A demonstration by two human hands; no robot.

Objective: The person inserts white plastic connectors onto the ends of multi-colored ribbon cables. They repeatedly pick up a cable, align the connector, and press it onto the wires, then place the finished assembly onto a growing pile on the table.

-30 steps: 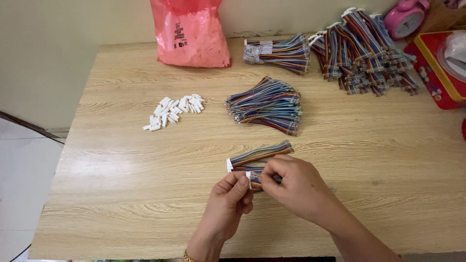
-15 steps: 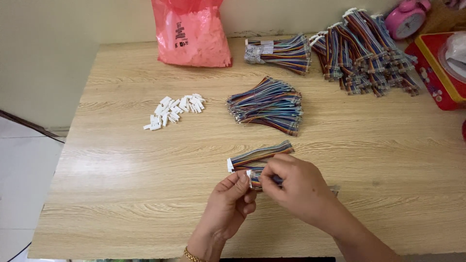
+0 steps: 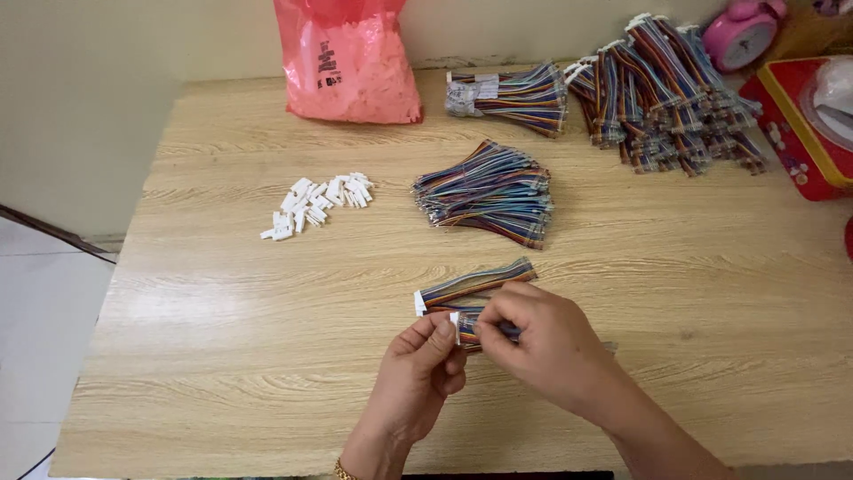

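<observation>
Our left hand (image 3: 425, 360) and right hand (image 3: 533, 342) pinched one ribbon cable (image 3: 466, 325) together. A finished cable (image 3: 475, 284) lay just beyond it on the counter (image 3: 222, 356).

A pale wooden tabletop (image 3: 222, 356) carries a pink plastic bag (image 3: 348, 62) at the back, a small heap of white connectors (image 3: 317, 203), a loose pile of multicoloured wire bundles (image 3: 487, 191), and larger stacks (image 3: 662, 89) beside a pink alarm clock (image 3: 740, 34) and red box (image 3: 800, 124).

Rainbow-striped cable bundles (image 3: 487, 191), white connectors (image 3: 318, 203), a pink bag (image 3: 351, 58), a light woodgrain table (image 3: 222, 338), perhaps a pink clock (image 3: 742, 31).
</observation>
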